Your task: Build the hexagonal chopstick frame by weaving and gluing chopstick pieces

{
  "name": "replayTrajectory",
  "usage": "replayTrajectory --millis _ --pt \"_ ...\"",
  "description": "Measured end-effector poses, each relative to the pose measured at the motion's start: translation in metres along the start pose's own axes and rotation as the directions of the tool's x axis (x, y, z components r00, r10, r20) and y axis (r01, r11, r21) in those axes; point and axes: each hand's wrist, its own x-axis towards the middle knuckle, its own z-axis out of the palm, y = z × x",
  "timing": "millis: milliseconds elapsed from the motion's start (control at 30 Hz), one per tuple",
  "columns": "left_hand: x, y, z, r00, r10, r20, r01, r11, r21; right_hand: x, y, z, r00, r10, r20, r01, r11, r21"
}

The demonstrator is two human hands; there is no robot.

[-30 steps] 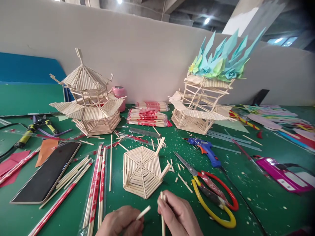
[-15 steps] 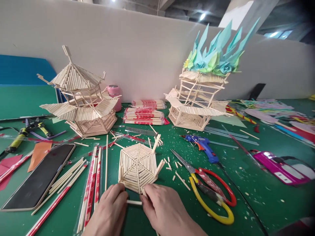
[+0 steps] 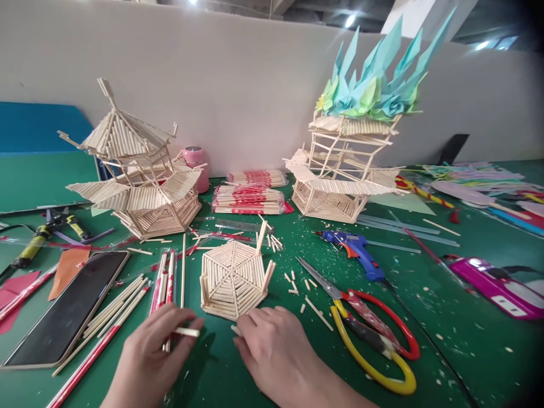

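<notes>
A hexagonal base of wooden sticks, laid like a web, rests on the green table with a few short upright posts at its corners. Left of its near edge, my left hand pinches a short wooden stick between thumb and fingers, raised off the table. My right hand is closed just in front of the base's near edge, and a pale stick end pokes out at its fingertips. The rest of that piece is hidden by the fingers.
Scissors and a blue glue gun lie to the right; a phone and loose sticks lie left. Behind stand two stick pavilions, with packaged stick bundles between them.
My left hand has moved left and away from my right hand, carrying the short stick that lay between them. My right hand stays near the base, its fingers still closed.
</notes>
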Motion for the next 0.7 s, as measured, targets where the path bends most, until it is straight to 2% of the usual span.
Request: replayTrajectory --millis 67,133,267,367,433,567,700 --pt "0.006 -0.007 -0.004 0.995 -0.099 -0.027 0.098 0.995 -0.028 -0.001 0.001 0.005 1.0 -0.008 0.013 0.008 1.0 0.023" --pt "0.013 -0.014 -0.005 0.991 -0.135 0.002 0.135 0.989 -0.068 -0.003 0.003 0.008 1.0 -0.008 -0.003 0.009 0.998 0.064" --pt "0.025 -0.02 0.0 0.996 -0.069 0.057 0.075 0.992 -0.104 -0.009 0.006 0.011 0.997 -0.013 -0.07 0.022 0.992 0.128" --pt "0.03 -0.019 0.006 0.993 0.015 0.12 -0.01 0.999 -0.049 -0.009 0.006 0.011 0.99 -0.019 -0.136 0.046 0.979 0.199" --pt "0.032 -0.018 0.01 0.989 0.03 0.148 -0.027 0.999 -0.021 -0.006 0.006 0.011 0.986 -0.009 -0.164 0.05 0.967 0.249" --pt "0.033 -0.017 0.014 0.989 -0.007 0.147 0.013 0.999 -0.041 -0.001 0.003 0.009 0.986 0.009 -0.164 0.043 0.949 0.312" --pt "0.033 -0.015 0.013 0.992 0.03 0.12 -0.021 0.997 -0.074 0.006 -0.002 0.005 0.993 0.028 -0.112 0.017 0.924 0.382"
